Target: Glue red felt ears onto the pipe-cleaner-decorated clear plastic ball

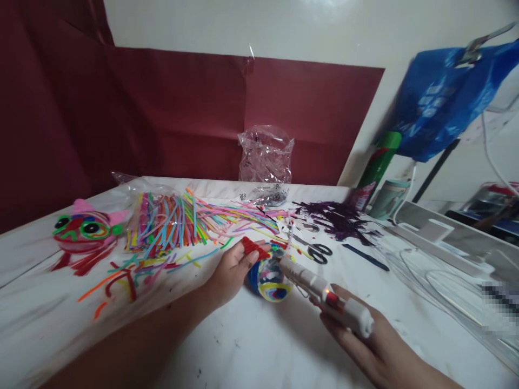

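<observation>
- L hand (pixel 233 270): fingers curled round pipe-cleaner ball (pixel 271 280), multicolour, resting on table (pixel 263 346) at centre-front; red fuzzy piece (pixel 254 247) under fingertips, on top of ball
- R hand (pixel 365 340): closed round glue gun (pixel 324 294), white; nozzle at ball's upper right side
- Scissors (pixel 318 251): just behind ball, not touching
- Loose pipe cleaners (pixel 182 221) rear-left; pink-eared figure (pixel 83 232) far left; purple shreds (pixel 340 219) rear-right
</observation>
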Tool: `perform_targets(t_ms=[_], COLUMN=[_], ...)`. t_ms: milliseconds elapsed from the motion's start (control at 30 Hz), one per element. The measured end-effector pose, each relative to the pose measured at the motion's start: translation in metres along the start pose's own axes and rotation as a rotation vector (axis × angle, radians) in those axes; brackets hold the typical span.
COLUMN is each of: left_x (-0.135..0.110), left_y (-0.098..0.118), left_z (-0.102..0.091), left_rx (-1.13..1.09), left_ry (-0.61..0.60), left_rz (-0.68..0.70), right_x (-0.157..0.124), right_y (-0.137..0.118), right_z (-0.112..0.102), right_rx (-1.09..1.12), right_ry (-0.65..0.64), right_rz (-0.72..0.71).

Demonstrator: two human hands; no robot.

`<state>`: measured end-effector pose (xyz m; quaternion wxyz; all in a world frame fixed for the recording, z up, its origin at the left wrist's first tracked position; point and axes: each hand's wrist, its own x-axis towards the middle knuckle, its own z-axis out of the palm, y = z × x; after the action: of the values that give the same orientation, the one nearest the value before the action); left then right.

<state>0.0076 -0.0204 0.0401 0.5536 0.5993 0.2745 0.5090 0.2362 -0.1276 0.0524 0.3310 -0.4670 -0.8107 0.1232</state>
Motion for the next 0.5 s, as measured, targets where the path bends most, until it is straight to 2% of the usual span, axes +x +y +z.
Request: perform_targets(t_ms=[167,500], left_x=[0.0008,-0.0021], left_y=[-0.001,0.0019], left_z=[-0.0014,0.0007], left_rx=[0.027,0.047], left_ry=[0.003,-0.002], left_rz=[-0.001,-0.005], right_x=[0.0027,0.0072], right_y=[-0.0043,-0.01], right_z=[-0.0045,-0.0044], right_rx=[-0.002,-0.006], right_ry=[-0.02,0.046], right_rz=[0.018,0.021])
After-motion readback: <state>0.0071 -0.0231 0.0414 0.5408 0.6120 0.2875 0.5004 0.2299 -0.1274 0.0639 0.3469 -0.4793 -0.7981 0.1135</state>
